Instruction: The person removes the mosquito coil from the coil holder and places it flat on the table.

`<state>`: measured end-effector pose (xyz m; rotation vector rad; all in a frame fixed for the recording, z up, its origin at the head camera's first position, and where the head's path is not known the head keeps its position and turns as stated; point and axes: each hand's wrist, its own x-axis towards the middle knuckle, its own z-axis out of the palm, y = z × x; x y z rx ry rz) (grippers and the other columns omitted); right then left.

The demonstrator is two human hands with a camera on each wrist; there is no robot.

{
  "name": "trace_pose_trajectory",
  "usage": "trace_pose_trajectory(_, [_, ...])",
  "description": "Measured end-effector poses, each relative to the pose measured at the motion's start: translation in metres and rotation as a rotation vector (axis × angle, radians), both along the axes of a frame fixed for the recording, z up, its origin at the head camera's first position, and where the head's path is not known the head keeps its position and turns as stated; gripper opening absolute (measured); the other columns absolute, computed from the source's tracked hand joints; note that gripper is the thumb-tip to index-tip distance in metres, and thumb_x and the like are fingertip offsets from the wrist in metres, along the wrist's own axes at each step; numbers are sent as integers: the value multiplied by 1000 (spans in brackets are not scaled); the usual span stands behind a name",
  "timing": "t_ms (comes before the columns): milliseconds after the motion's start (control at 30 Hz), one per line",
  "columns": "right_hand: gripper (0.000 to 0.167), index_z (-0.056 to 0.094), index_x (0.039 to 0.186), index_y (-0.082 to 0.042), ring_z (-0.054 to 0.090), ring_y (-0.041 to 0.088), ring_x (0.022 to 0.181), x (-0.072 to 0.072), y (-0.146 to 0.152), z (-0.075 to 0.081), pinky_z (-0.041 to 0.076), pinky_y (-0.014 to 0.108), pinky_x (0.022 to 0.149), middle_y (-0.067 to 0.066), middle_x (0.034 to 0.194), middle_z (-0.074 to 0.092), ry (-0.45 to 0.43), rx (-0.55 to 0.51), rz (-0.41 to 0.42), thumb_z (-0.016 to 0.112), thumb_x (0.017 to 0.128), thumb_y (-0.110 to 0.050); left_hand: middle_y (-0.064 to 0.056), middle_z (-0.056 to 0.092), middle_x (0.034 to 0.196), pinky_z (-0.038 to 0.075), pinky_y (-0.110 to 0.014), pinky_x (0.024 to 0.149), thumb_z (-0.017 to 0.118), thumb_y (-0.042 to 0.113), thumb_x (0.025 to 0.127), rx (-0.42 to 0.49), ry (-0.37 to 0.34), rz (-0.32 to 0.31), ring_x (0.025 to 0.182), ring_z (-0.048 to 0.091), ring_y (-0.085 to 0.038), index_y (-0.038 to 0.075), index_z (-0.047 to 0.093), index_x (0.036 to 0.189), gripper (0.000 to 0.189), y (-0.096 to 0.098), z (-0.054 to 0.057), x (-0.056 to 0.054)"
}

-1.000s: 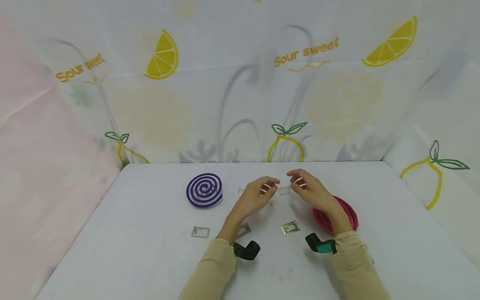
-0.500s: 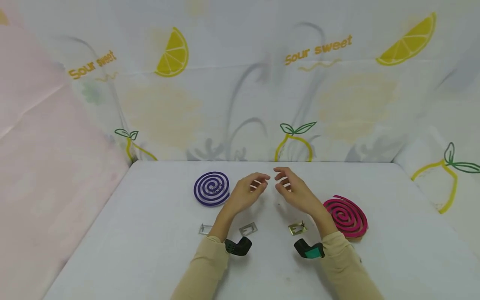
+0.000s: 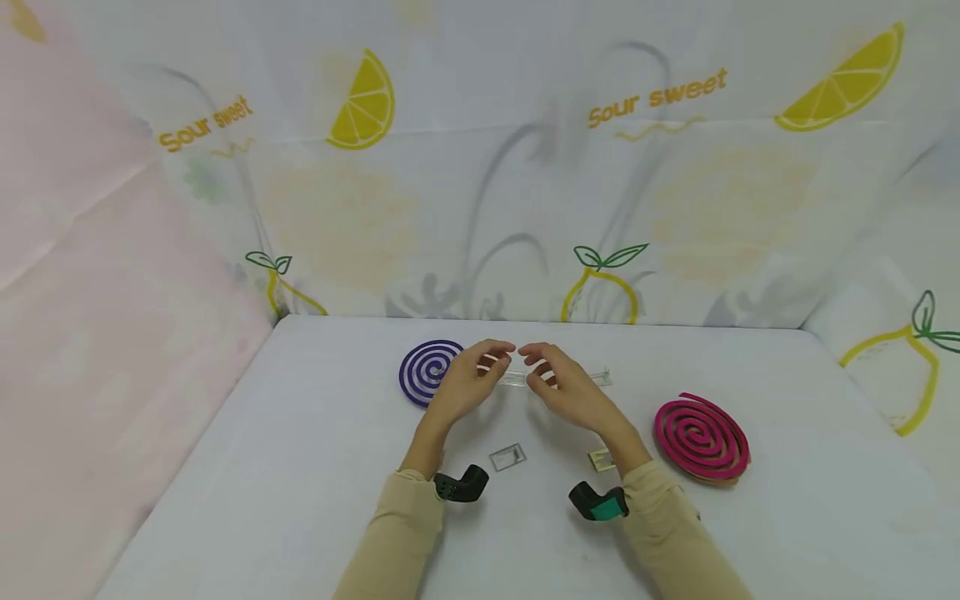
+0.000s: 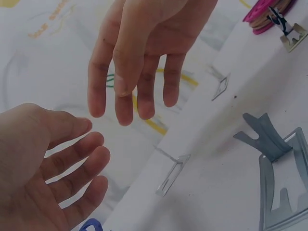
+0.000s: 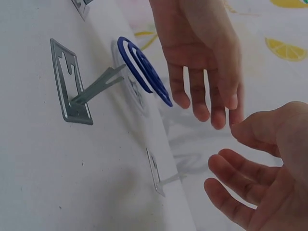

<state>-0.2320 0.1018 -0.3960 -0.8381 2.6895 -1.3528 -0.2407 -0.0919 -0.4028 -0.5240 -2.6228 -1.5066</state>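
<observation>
My left hand [image 3: 471, 379] is over the back middle of the table, fingers loosely bent and nothing in them. Facing it, my right hand [image 3: 567, 392] has relaxed fingers too and is likewise without anything. In the left wrist view a narrow gap separates the fingertips of the two hands. A dark blue spiral mosquito coil [image 3: 420, 372] lies behind the left hand, partly covered by it. To the right is a pink mosquito coil [image 3: 701, 440] with a brownish underside. Small metal coil stands surround the hands: a grey stand [image 4: 281, 168] with an upright forked prong and a gold-coloured stand [image 3: 600, 460].
Two more thin stands, one a silver stand [image 3: 513, 379] between the hands and one a silver stand [image 3: 602, 378] behind the right hand, lie toward the table's back. A lemon-printed cloth [image 3: 480, 167] hangs behind the white table [image 3: 247, 467].
Both hands have moved left over the table, still apart and holding nothing. The view has turned slightly left. The left forearm now hides one stand, and the right forearm partly covers the gold one.
</observation>
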Motion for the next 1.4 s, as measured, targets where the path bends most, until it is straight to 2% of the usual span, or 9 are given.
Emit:
trace_pose_trajectory(100, [38, 46, 132, -7, 60, 25, 103, 0, -6, 0, 49, 39, 86, 19, 122, 56, -10, -5, 9, 54, 94, -8, -8, 66, 109, 51, -36, 87, 55, 19, 96, 7, 6, 10, 100, 64, -22, 10, 63, 119, 26, -7, 1, -1])
trace_pose_trajectory(300, [37, 47, 131, -5, 60, 26, 105, -2, -22, -5, 49, 36, 85, 19, 121, 56, -18, -40, 42, 54, 94, -8, -7, 66, 109, 50, -38, 87, 55, 21, 96, -1, -1, 108, 98, 63, -22, 12, 63, 118, 25, -30, 2, -5])
trace_pose_trajectory(467, [37, 46, 131, -4, 59, 28, 107, -3, -29, -10, 49, 38, 86, 20, 123, 55, -31, -50, 62, 53, 95, -7, -7, 67, 109, 50, -39, 88, 56, 19, 95, 21, -26, 173, 100, 63, -23, 13, 64, 117, 24, -44, -3, -6])
trace_pose_trajectory(700, [39, 45, 133, -3, 58, 27, 109, -4, -37, -12, 49, 41, 90, 20, 125, 54, -77, -55, 48, 53, 94, -6, -11, 65, 116, 48, -43, 96, 56, 21, 96, 43, -24, 195, 107, 62, -27, 10, 62, 119, 27, -60, -1, -6])
trace_pose_trajectory(900, [39, 45, 133, -4, 56, 28, 112, -4, -45, -16, 47, 41, 93, 19, 126, 53, -118, -78, 48, 52, 95, -7, -13, 63, 118, 48, -44, 93, 54, 22, 96, 28, -22, 243, 107, 60, -29, 9, 61, 121, 29, -76, 1, -3])
trace_pose_trajectory(1033, [39, 45, 133, -5, 55, 29, 113, -6, -51, -19, 46, 43, 97, 19, 127, 52, -163, -118, 56, 52, 95, -8, -15, 61, 118, 48, -44, 92, 55, 17, 95, 29, -6, 286, 106, 60, -31, 8, 61, 120, 27, -84, 1, -3])
trace_pose_trajectory(1233, [43, 42, 137, -9, 53, 31, 119, -12, -65, -25, 43, 46, 100, 18, 131, 50, -229, -170, 23, 52, 95, -9, -17, 50, 122, 48, -44, 93, 54, 13, 94, 14, -41, 362, 110, 56, -33, 7, 61, 120, 27, -94, -4, -4])
trace_pose_trajectory(1400, [48, 39, 140, -10, 50, 33, 123, -14, -76, -33, 43, 47, 101, 18, 135, 46, -306, -220, -5, 52, 94, -8, -23, 43, 131, 45, -47, 96, 55, 12, 93, -34, -86, 398, 118, 49, -37, 5, 55, 128, 36, -98, -14, -4])
